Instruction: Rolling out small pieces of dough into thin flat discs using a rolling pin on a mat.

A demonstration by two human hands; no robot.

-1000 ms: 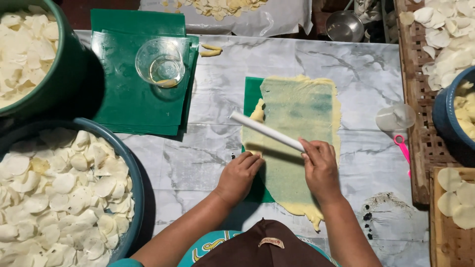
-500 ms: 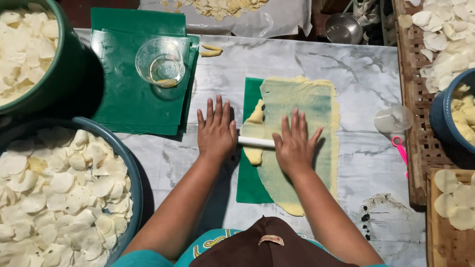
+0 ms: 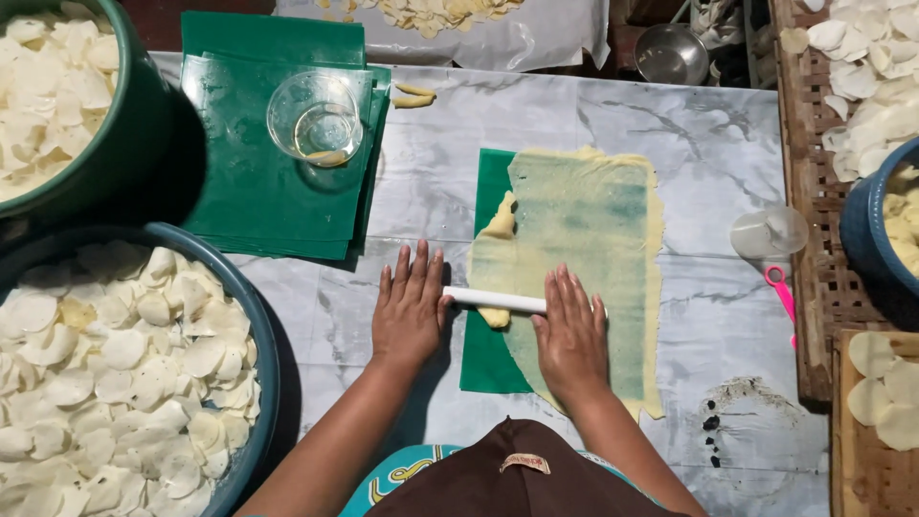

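A thin sheet of pale yellow dough (image 3: 584, 239) lies rolled out on a green plastic sheet (image 3: 483, 359) on the marble table (image 3: 689, 124). A white rolling pin (image 3: 496, 301) lies across the dough's near part. My left hand (image 3: 410, 304) rests flat on the pin's left end, fingers spread. My right hand (image 3: 570, 330) presses flat on its right end, over the dough. A thick lump of dough (image 3: 500, 218) bulges at the sheet's left edge.
Two green tubs (image 3: 251, 325) of white round dough discs stand at the left. A stack of green sheets (image 3: 258, 191) holds a clear glass bowl (image 3: 314, 120). A clear cup (image 3: 769, 232), pink scissors (image 3: 783, 292) and a blue tub (image 3: 866, 230) are on the right, beside wicker trays (image 3: 814, 115).
One second ago the pin lay slanted under my hands near me. Both hands then rolled it far out across the dough, and now they have drawn it back toward me.
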